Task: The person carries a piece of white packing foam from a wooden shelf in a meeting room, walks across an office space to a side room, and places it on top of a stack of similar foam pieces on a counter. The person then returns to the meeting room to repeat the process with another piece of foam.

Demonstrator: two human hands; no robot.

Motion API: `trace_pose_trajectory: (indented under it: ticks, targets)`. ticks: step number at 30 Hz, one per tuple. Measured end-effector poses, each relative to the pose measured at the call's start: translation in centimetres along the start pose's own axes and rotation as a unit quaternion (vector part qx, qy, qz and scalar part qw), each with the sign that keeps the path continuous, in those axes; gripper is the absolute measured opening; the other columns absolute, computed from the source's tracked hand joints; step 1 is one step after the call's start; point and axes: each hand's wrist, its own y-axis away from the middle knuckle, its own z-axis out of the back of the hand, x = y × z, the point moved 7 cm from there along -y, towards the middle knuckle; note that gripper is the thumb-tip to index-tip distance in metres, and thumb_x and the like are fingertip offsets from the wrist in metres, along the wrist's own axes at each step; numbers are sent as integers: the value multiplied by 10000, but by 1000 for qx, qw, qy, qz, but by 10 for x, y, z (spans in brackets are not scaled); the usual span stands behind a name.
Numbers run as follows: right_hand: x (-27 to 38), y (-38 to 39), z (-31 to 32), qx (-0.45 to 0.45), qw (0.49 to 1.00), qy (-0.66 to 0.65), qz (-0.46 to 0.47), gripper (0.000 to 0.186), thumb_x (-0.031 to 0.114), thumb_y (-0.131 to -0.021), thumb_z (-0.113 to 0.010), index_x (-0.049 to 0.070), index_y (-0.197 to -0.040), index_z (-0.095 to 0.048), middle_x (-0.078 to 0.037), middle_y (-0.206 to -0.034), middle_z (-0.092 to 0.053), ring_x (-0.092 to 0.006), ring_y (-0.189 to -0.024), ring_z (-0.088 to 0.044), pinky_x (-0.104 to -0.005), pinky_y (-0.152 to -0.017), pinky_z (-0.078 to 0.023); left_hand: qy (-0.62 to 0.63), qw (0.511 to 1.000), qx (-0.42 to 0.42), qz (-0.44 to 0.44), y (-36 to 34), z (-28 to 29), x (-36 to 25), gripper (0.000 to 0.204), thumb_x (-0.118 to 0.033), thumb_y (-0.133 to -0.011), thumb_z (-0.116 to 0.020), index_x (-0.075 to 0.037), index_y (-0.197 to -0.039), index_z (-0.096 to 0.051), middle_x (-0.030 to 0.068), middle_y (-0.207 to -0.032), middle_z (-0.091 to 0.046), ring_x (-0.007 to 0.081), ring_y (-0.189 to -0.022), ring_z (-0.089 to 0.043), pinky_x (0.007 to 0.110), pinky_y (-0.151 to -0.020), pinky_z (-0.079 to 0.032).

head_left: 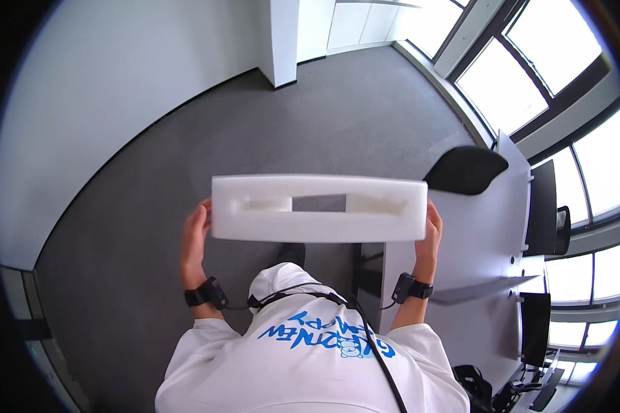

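A long white foam block (pixel 317 227) is held up crosswise in front of my body, with a rectangular opening through its middle and grooves either side of it. My left hand (pixel 196 230) grips its left end, with the fingertips partly hidden by the block. My right hand (pixel 428 234) holds the right end, its fingers also partly behind the foam.
Grey floor (pixel 145 186) lies ahead and to my left, bordered by a white wall (pixel 117 69) with a column (pixel 282 41). To my right are pale desks (pixel 475 248), black monitors (pixel 534 323), a black chair (pixel 465 168) and tall windows (pixel 503 76).
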Motion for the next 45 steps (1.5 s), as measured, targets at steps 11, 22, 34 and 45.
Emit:
trace_pose_trajectory:
  ticks: [11, 22, 34, 45]
  targets:
    - [11, -233, 84, -248, 955, -119, 110, 424, 74, -956, -598, -7, -1363, -511, -128, -1313, -586, -239, -1212, -546, -394, -1061, -411, -178, 942, 247, -140, -386, -308, -73, 381, -134, -953, -606, -7, -1312, -594, 93, -1303, -626, 208, -1257, -547, 347, -1026, -443]
    - [-32, -632, 120, -103, 989, -9, 104, 421, 303, -1018, -525, -49, -1226, -626, -68, -1284, -569, -183, -1088, -586, -307, -946, -451, -36, 975, 191, -103, -642, -412, -64, 371, -210, -1002, -564, 16, -1293, -610, 83, -1427, -544, 201, -1284, -524, 333, -1056, -405]
    - [-51, -979, 189, -165, 984, -52, 38, 309, 142, -922, -674, -29, -1178, -651, -95, -1184, -665, -242, -1102, -613, -369, -923, -487, -4, 991, 115, -63, -966, -628, -17, 361, -14, -920, -570, 19, -1277, -617, 82, -1295, -606, 162, -1151, -585, 286, -945, -468]
    - [-69, -1271, 348, -311, 893, 321, 56, 404, 294, -989, -603, -40, -1215, -622, -125, -1164, -650, -288, -1130, -598, -425, -955, -470, -76, 942, 314, -88, -1283, -960, -119, 390, -235, -1038, -519, 2, -1338, -594, 54, -1271, -634, 157, -1172, -565, 299, -1047, -397]
